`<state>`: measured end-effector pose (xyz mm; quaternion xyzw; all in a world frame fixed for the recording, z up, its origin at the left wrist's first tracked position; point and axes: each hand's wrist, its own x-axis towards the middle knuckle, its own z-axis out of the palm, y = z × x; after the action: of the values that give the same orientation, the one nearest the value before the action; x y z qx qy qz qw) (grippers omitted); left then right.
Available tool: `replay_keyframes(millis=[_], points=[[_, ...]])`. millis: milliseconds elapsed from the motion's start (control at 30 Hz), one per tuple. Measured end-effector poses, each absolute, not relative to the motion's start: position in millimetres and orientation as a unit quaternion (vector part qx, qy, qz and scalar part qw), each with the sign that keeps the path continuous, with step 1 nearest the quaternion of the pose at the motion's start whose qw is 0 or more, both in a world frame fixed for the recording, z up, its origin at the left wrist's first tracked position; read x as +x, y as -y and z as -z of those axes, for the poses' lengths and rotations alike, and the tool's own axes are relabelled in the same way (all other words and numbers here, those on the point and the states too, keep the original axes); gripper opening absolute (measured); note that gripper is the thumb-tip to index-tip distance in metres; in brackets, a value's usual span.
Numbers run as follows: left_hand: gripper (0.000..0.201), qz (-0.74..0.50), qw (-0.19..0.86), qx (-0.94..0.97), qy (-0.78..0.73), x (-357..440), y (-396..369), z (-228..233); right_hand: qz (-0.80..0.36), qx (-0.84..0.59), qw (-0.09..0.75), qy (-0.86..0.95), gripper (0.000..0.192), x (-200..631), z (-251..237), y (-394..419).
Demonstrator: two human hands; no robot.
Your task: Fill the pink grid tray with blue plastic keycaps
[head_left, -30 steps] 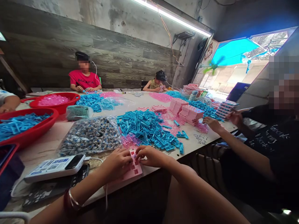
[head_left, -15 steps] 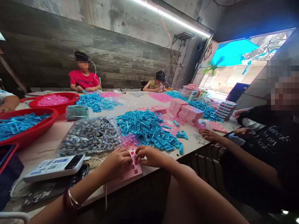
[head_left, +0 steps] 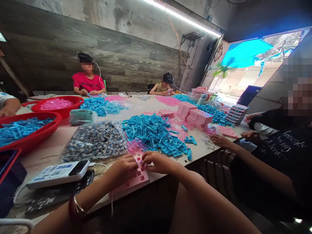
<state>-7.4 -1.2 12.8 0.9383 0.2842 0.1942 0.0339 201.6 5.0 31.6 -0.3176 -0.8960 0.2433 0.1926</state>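
1. Left hand (head_left: pixel 123 170), lower centre of the frame, fingers curled onto the pink tray (head_left: pixel 137 178) at the table edge (head_left: pixel 170 174).
2. The tray looks light, stiff plastic; best held by its rim.
3. Right hand (head_left: pixel 157 162) pinches at its top edge; whether anything is held, I cannot tell.

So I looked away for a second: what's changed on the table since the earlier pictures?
The co-worker's hand came down from the pink stacks to the table edge, and a flat pink grid tray now lies beside it. The left hand and right hand stay on the pink plastic grid tray; the blue clip pile is unchanged.
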Motion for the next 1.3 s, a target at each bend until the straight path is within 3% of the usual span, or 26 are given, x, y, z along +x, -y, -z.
replay_keyframes(millis=[267, 400, 633, 767, 1100, 1300], points=[[0.011, -0.177, 0.014, 0.946, -0.271, -7, 2, -15, -0.24, -0.316, 0.196, 0.897, 0.024, 203, -29, -5], [0.011, -0.203, 0.072, 0.935, -0.281, -9, 4, -20, -0.23, -0.322, 0.212, 0.893, 0.021, 205, -28, -5], [0.055, -0.189, 0.121, 0.926, -0.302, -17, 1, -24, -0.17, -0.311, 0.327, 0.876, 0.025, 193, -31, 3], [0.05, -0.169, 0.13, 0.932, -0.295, -20, -4, -21, -0.146, -0.285, 0.339, 0.885, 0.031, 180, -24, 7], [0.059, -0.161, 0.204, 0.924, -0.281, -22, -3, -27, -0.16, -0.284, 0.32, 0.89, 0.021, 177, -12, 3], [0.053, -0.162, 0.201, 0.925, -0.278, -22, -5, -23, -0.158, -0.27, 0.328, 0.891, 0.017, 175, -11, 2]])
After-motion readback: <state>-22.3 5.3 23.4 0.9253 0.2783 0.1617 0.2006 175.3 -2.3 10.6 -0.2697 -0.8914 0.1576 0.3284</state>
